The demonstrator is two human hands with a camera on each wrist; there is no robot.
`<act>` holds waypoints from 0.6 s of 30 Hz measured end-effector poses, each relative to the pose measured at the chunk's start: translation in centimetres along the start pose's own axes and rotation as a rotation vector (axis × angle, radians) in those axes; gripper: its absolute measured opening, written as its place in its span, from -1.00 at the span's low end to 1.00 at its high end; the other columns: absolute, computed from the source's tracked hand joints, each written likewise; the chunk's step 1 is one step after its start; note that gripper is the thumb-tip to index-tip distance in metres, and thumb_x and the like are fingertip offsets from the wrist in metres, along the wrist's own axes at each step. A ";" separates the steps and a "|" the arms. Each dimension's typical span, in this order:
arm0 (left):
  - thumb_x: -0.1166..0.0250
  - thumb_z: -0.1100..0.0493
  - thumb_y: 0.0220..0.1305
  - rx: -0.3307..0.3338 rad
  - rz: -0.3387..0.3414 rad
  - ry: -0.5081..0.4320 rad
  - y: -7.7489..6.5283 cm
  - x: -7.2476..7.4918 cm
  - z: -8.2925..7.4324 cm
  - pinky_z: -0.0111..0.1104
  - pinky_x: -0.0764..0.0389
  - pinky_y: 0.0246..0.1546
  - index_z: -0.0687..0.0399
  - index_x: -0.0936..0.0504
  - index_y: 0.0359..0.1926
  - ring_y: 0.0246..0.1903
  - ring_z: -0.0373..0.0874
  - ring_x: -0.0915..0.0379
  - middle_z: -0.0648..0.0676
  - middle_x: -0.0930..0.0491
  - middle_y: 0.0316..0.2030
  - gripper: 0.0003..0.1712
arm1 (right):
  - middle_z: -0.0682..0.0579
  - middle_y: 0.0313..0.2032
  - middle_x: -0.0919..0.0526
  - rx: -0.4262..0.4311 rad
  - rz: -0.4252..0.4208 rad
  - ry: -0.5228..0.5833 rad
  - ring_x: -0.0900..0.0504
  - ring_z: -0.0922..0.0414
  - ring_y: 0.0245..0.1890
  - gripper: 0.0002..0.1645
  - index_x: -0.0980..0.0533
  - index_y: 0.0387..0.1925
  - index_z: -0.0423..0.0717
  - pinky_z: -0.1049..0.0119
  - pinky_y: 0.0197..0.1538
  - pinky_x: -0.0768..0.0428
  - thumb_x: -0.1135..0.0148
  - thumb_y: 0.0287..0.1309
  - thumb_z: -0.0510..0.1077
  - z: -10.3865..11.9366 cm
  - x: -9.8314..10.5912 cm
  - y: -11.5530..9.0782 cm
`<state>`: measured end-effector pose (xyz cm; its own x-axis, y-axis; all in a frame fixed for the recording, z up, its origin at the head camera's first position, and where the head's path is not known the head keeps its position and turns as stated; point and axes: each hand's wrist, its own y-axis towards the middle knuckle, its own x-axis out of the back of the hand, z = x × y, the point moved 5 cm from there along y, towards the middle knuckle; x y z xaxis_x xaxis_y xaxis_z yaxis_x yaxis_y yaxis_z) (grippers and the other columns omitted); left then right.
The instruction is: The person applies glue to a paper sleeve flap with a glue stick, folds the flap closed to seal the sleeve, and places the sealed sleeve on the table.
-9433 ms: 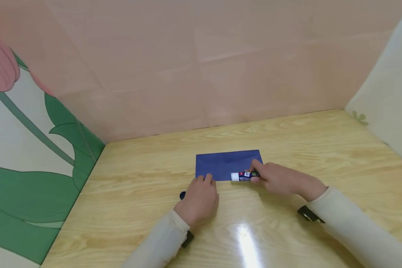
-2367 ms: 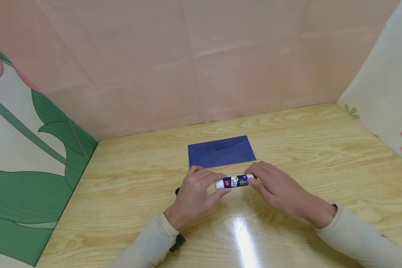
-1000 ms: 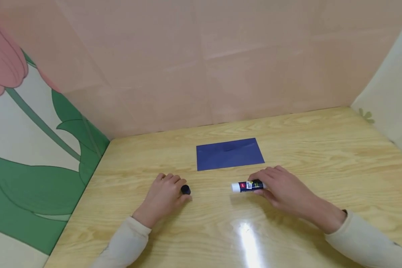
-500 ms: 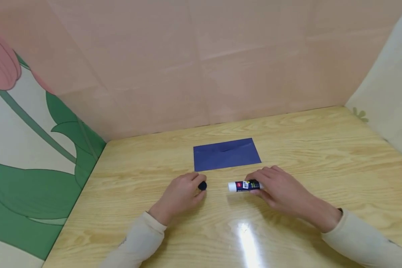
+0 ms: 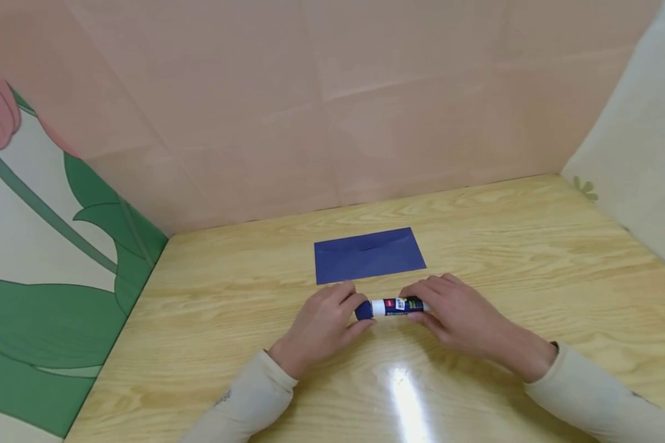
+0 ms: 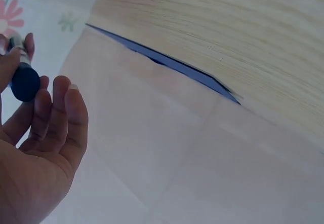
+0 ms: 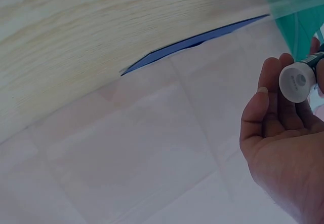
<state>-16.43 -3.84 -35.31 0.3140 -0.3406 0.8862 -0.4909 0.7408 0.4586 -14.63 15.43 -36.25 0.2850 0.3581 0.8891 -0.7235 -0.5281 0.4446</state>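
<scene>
A glue stick point(image 5: 394, 306) lies level between the two hands in the head view, its white collar toward the left. My right hand point(image 5: 462, 317) grips its dark labelled body near the base; the round white end point(image 7: 295, 83) faces the right wrist camera. With thumb and fingers, my left hand point(image 5: 324, 323) pinches the dark blue cap point(image 5: 364, 310) right at the white collar, in line with the stick. The left wrist view shows the cap's round end point(image 6: 25, 84) between thumb and fingers. Just beyond the hands, a blue envelope point(image 5: 368, 255) rests flat on the table, flap side up.
The wood-grain table point(image 5: 227, 277) runs back to a pink sheet-covered wall point(image 5: 321, 111). A flower-patterned panel point(image 5: 44, 295) stands on the left and a pale one point(image 5: 632, 154) on the right. Light glares off the table point(image 5: 407, 400) near the front.
The left hand picked up the cap from the table and has moved right, bringing it against the glue stick's white end. The right hand, earlier over the envelope, now holds the stick in front of it.
</scene>
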 end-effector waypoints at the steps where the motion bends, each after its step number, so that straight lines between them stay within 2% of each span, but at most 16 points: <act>1: -0.34 -0.14 0.15 0.000 -0.002 -0.001 0.0 0.0 0.0 -0.54 -0.38 -0.45 -0.02 -0.67 -0.21 -0.49 -0.34 -0.26 -0.12 -0.46 -0.40 -0.66 | 0.24 -0.28 -0.64 0.003 0.000 0.001 -0.52 0.32 -0.32 -0.64 -0.54 -0.07 0.06 0.29 -0.14 -0.47 -0.34 0.09 0.01 0.0 0.0 0.0; 11: -0.37 -0.15 0.11 -0.011 -0.032 -0.015 0.1 0.2 -0.2 -0.51 -0.50 -0.35 -0.04 -0.68 -0.18 -0.47 -0.33 -0.35 -0.12 -0.50 -0.38 -0.64 | 0.26 -0.27 -0.63 0.011 0.010 0.000 -0.52 0.32 -0.29 -0.65 -0.53 -0.08 0.10 0.29 -0.15 -0.47 -0.35 0.07 0.02 0.1 0.1 0.1; 18: -0.38 -0.17 0.08 -0.009 -0.039 -0.028 0.1 0.3 -0.3 -0.45 -0.59 -0.21 -0.03 -0.67 -0.16 -0.43 -0.33 -0.45 -0.12 -0.57 -0.34 -0.60 | 0.26 -0.25 -0.63 0.023 0.006 0.009 -0.52 0.32 -0.28 -0.65 -0.53 -0.08 0.10 0.29 -0.14 -0.48 -0.34 0.09 0.03 0.2 0.1 0.0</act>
<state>-16.14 -3.77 -35.00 0.3096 -0.3850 0.8694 -0.4716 0.7318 0.4920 -14.50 15.31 -36.09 0.2747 0.3618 0.8909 -0.7103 -0.5482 0.4416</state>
